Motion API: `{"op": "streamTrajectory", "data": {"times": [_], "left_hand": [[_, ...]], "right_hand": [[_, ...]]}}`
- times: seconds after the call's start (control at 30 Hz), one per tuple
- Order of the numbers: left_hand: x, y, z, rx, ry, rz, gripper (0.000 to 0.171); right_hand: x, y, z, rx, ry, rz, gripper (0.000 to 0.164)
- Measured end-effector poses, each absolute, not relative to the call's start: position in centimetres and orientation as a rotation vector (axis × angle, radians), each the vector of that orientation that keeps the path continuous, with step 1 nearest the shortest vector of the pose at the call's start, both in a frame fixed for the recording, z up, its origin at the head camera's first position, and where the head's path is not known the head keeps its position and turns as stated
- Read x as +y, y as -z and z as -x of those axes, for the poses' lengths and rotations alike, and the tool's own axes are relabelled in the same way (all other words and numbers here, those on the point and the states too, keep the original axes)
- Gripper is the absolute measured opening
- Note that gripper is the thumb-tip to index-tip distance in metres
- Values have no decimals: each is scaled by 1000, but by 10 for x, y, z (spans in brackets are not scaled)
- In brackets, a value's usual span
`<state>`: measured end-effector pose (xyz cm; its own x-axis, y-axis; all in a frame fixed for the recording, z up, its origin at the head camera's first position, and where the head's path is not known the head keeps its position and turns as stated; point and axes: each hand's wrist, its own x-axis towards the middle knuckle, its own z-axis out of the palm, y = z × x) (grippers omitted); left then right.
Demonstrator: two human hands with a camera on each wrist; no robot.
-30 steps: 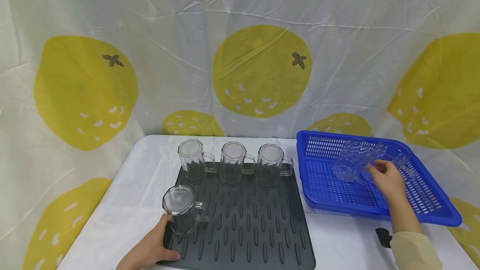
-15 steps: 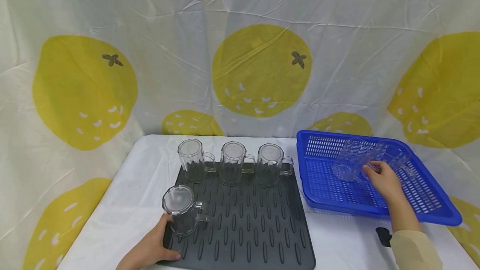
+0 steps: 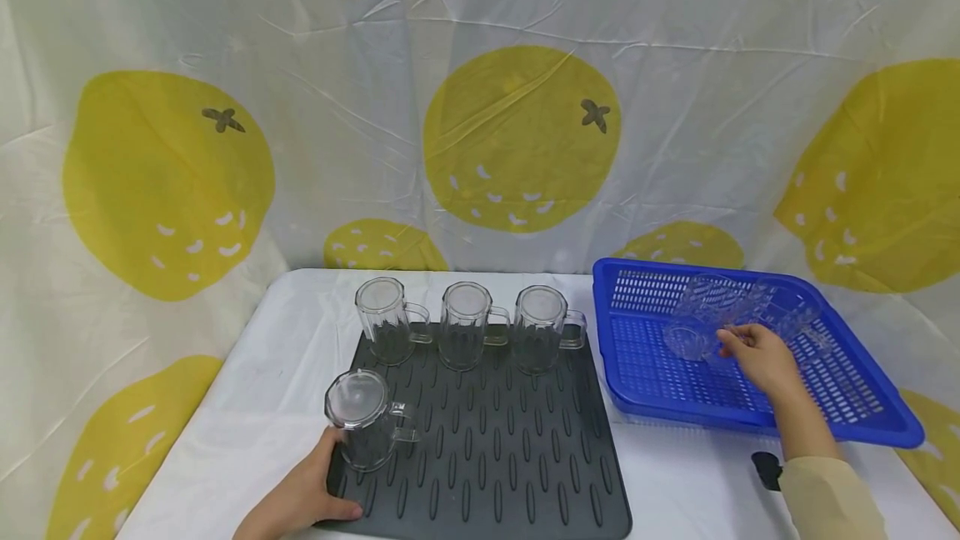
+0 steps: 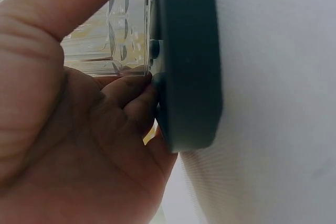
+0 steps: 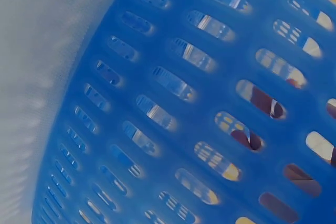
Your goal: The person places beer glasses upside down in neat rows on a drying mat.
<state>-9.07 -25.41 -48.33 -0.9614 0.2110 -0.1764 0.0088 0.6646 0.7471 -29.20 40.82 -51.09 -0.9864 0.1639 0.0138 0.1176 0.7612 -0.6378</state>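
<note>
My left hand (image 3: 303,490) rests at the front left corner of the dark ribbed drying mat (image 3: 495,473). Its fingers touch the side of an upside-down glass mug (image 3: 363,427), while the thumb lies apart from it on the mat. In the left wrist view, that mug (image 4: 105,40) stands against the palm side, beside the mat's edge (image 4: 191,66). Inside the blue basket (image 3: 630,365), my right hand (image 3: 765,361) pinches a clear glass mug (image 3: 752,305), apparently by its handle. Another glass mug (image 3: 686,340) lies just left of it. Overlapping clear glass hides their exact outlines.
Along the mat's back edge stand three more upside-down mugs (image 3: 384,323), handles pointing right. Further glass (image 3: 806,327) lies in the basket's right part. Holes in the basket wall (image 5: 173,108) fill the right wrist view. A lemon-print curtain (image 3: 525,140) hangs behind the white table.
My right hand has shifted a little left and its fingers have closed on the mug in the basket. The left hand and the mugs on the mat stay put.
</note>
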Motion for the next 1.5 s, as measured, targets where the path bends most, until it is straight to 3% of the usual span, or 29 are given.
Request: {"op": "streamTrajectory", "data": {"times": [0.43, 0.83, 1.17, 1.5], "left_hand": [[-254, 482, 91, 2660, -1164, -163, 99], [-253, 479, 90, 2658, -1166, -185, 97], [-254, 483, 89, 2602, -1217, -163, 97], [-254, 484, 89, 2603, -1232, -169, 97]], "right_hand": [[406, 505, 286, -2779, -968, 257, 69], [337, 413, 229, -2677, -1118, 328, 56], [338, 411, 225, -2594, -1170, 389, 57], [335, 405, 221, -2391, -1190, 415, 36]]}}
